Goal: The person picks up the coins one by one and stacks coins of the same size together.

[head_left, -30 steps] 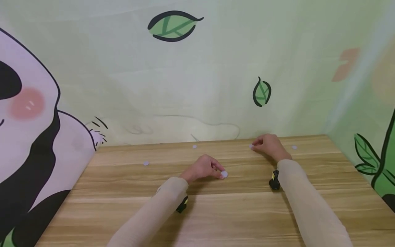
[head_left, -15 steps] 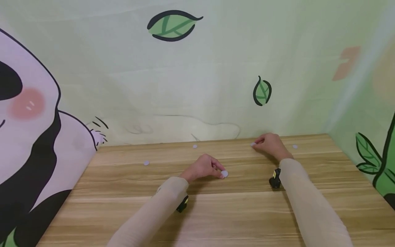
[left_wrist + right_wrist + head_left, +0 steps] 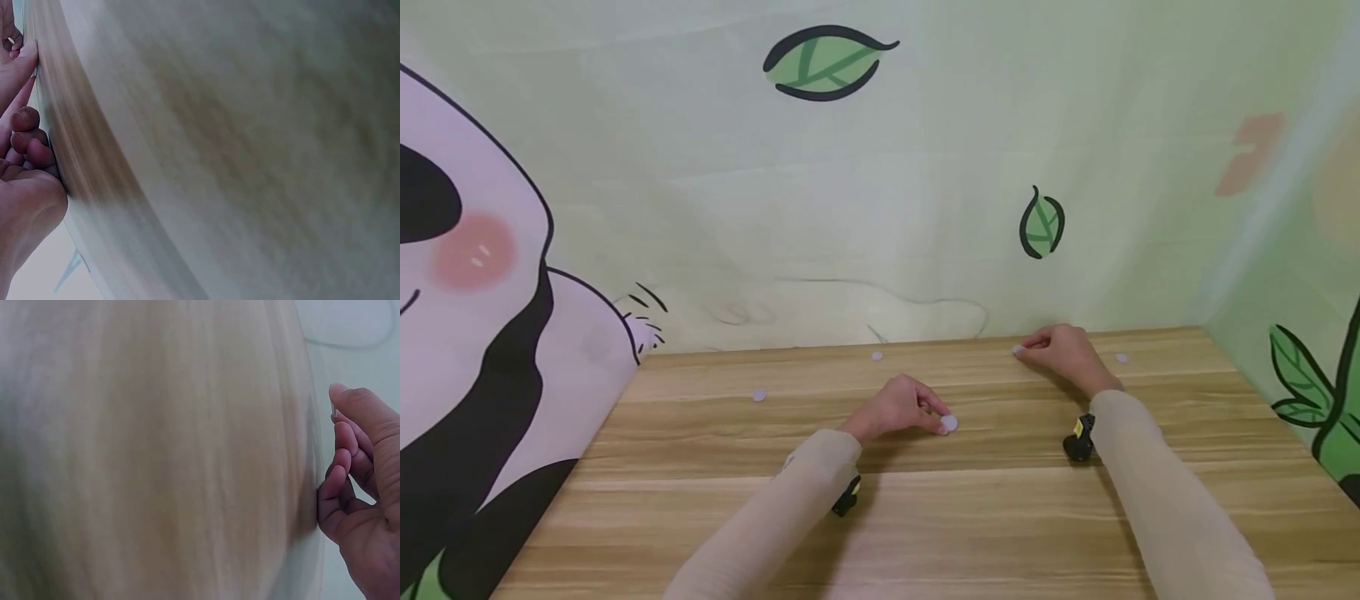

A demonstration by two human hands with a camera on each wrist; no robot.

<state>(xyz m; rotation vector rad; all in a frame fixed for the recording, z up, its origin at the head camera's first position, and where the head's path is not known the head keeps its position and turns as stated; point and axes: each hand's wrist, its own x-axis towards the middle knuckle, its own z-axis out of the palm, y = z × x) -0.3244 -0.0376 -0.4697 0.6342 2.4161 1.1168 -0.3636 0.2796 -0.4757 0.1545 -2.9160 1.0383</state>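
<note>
Between thumb and fingertips, my left hand [image 3: 897, 407] pinches a small flat white disc [image 3: 949, 423] close over the middle of the wooden table [image 3: 925, 525]. Farther back and to the right, my right hand [image 3: 1063, 352] pinches a second white disc [image 3: 1018, 350] near the table's rear edge. In the right wrist view this disc [image 3: 334, 410] shows edge-on as a thin sliver under the thumb tip, the other fingers curled beneath. The left wrist view catches the left hand [image 3: 28, 169] at its left border, its lower fingers curled by the tabletop.
Three more white discs lie on the table: one at the left [image 3: 759, 395], one at the back middle [image 3: 877, 356], and one to the right of my right hand [image 3: 1122, 358]. A pale green printed backdrop [image 3: 715, 192] rises behind the table's far edge.
My right hand and its disc have shifted very slightly up and to the right. The left hand keeps its pinch in place. The head view has swung a little.
</note>
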